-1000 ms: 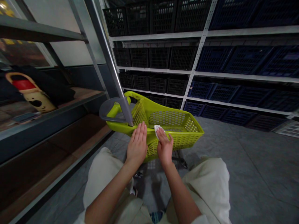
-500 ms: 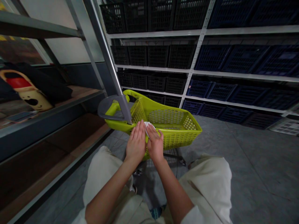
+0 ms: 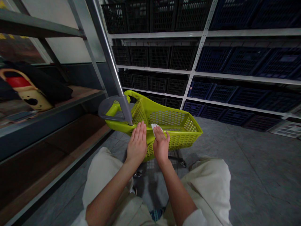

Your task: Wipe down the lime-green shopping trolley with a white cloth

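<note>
Clear above basket (image 3: 185, 133), pole (image 3: 109, 56) leftward

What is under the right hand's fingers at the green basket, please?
A white tissue or cloth lies under the right hand, at the near rim of the green basket. Its upper left part shows; the fingers cover the rest and the rim beneath.

A green plastic basket (image 3: 182, 140) is shining smoothly along its near rim, where a white tissue (image 3: 153, 126) is looking matt and papery; at the basket's left end, a metal pole (image 3: 111, 62) is gleaming.
</note>
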Demonstrator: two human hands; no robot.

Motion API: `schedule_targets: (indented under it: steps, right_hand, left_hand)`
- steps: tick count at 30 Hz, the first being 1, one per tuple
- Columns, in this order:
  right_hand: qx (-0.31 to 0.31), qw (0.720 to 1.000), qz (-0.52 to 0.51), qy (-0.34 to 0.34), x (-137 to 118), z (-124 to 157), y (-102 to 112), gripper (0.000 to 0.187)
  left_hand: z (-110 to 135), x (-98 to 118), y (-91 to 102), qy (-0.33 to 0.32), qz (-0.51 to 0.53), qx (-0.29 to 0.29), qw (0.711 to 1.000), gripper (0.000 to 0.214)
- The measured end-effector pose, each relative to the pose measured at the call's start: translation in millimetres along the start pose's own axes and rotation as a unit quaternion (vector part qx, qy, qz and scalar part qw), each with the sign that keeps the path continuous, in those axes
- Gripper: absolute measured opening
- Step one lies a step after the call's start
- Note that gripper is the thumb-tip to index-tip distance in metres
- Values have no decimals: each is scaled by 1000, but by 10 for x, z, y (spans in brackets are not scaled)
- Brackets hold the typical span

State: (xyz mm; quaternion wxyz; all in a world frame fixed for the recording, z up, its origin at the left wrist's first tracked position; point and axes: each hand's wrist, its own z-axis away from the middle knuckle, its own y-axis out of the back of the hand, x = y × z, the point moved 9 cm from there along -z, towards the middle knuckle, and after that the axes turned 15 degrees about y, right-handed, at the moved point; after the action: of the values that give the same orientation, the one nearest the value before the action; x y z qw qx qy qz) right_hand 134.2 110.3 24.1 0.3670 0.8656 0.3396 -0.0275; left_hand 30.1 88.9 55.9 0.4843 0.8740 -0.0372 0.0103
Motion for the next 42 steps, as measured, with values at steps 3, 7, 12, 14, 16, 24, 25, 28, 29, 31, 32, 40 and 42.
schedule_targets:
  steps: [3,7,12,14,16,24,25,28,29,31,32,40,42]
  right_hand:
    - [-19,998,-32,54,-282,-107,-88,69]
    - [-12,999,-15,38,-30,40,5,71]
    - [45,994,52,-82,573,340,241,68]
    - [59,990,62,-108,563,337,250,67]
    - [45,995,44,-80,343,218,155,66]
    - [-14,998,-26,50,-222,-10,-75,69]
    - [-10,999,-18,37,-103,46,-37,70]
    - [12,999,17,-32,345,249,124,68]
    - [19,998,27,-54,466,304,172,66]
    - [33,995,44,-85,591,361,236,64]
    - [36,994,47,-93,588,356,239,64]
    - [-5,999,-29,13,-280,-26,-68,66]
    - [-16,999,-30,25,-286,-23,-62,67]
  left_hand:
    - [2,-8,0,3,-4,6,1000,72]
    - [1,-3,14,1,-6,-10,1000,75]
    - [-5,19,40,-1,-7,-17,1000,76]
    - [-5,24,34,2,-3,-15,1000,76]
    - [-5,20,25,6,0,-7,1000,74]
    - [7,-20,3,0,-15,9,1000,69]
    - [7,-19,5,-1,-14,3,1000,72]
    - [4,-5,18,-3,-11,-12,1000,77]
    - [2,1,21,-1,-11,-16,1000,78]
    - [0,11,22,2,-12,-21,1000,78]
    - [-1,14,21,4,-13,-21,1000,78]
    - [6,10,18,12,-15,17,1000,66]
    - [11,5,25,11,-13,17,1000,67]
